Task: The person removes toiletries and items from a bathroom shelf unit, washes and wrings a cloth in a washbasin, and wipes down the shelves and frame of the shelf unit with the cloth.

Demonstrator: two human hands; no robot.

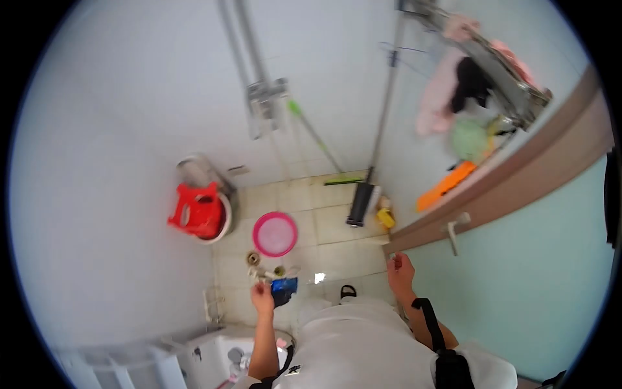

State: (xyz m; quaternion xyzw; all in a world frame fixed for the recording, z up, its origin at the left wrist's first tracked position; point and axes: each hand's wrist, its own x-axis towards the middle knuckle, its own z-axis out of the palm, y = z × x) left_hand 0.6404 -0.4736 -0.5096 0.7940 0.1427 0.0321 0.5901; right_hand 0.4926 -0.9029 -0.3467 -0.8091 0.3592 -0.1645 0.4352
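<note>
pink basin [275, 234] on tiled floor = landmark. left hand [262, 299]: on the near side of it, fingers bent, can't tell if clamped on anything. blue item [284, 285] right beside that hand, same side of basin. right hand [402, 273]: right of basin by the door, fingers curled, grip unclear. red plastic piece [196, 211]: left of basin.

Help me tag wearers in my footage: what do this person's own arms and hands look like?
The left hand and right hand look ungloved, the forearms bare. The pale, whitish fabric shirt has short sleeves. A black strap crosses the right arm; another black band shows by the left elbow. Rings or finer details are too small to tell.
</note>
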